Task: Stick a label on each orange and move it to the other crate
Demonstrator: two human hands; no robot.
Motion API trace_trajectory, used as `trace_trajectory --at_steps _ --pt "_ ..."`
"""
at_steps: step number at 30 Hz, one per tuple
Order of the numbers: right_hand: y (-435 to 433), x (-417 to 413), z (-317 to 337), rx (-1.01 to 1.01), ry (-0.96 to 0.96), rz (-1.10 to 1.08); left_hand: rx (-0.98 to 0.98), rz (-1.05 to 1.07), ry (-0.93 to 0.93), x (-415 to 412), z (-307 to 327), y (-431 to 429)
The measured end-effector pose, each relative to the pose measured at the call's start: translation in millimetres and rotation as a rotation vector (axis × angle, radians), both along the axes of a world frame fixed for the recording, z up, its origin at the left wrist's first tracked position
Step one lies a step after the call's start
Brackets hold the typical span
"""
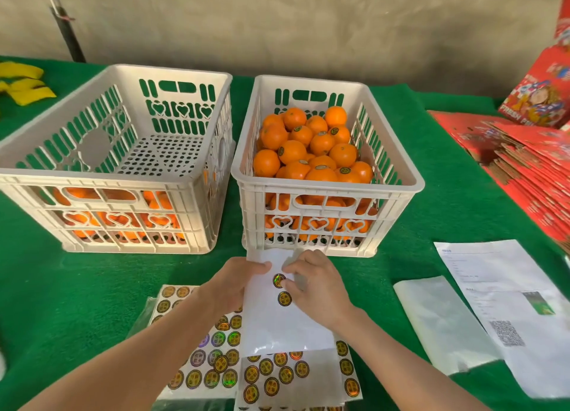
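- left hand (237, 282) is gripping the left edge of a mostly bare white backing sheet (277, 324), thumb on top, holding it just in front of the right crate (413, 179)
- right hand (317, 287) is pinching the edge of the upper label (278, 279) between thumb and forefinger; can't really tell if it's lifting off the sheet
- lower label (284, 298) is sitting flat on the same sheet, right below
- labelled oranges (291, 151) are piling up high in the right crate, lots of them showing round stickers
- left crate (30, 176) is sitting beside it, far floor showing bare, with a few more oranges (117, 219) peeking through its near wall
- full label sheets (212, 367) are lying on the green table (92, 287) under the forearms
- printed papers (493, 275) and a plastic sleeve (444, 327) are lying off to the right, red cartons (530, 157) stacking behind them
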State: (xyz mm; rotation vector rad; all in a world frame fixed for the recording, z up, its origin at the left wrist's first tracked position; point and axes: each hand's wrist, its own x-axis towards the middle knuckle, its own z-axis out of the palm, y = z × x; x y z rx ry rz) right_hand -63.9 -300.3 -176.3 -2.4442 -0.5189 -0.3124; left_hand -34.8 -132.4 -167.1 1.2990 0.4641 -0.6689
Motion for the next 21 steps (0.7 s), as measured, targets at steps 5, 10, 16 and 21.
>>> trace_trajectory --at_steps 5,10,16,21 --pt "4 -7 -4 -0.009 -0.114 0.029 0.011 -0.031 0.032 1 0 -2" --pt "2 -10 -8 -0.003 -0.147 0.034 -0.035 -0.099 0.051 1 2 0" --pt "4 -8 10 0.365 0.05 -0.069 0.127 -0.203 -0.087 0 -6 4" --pt "15 7 52 0.48 0.014 -0.06 0.532 -0.394 -0.409 -9 -8 0"
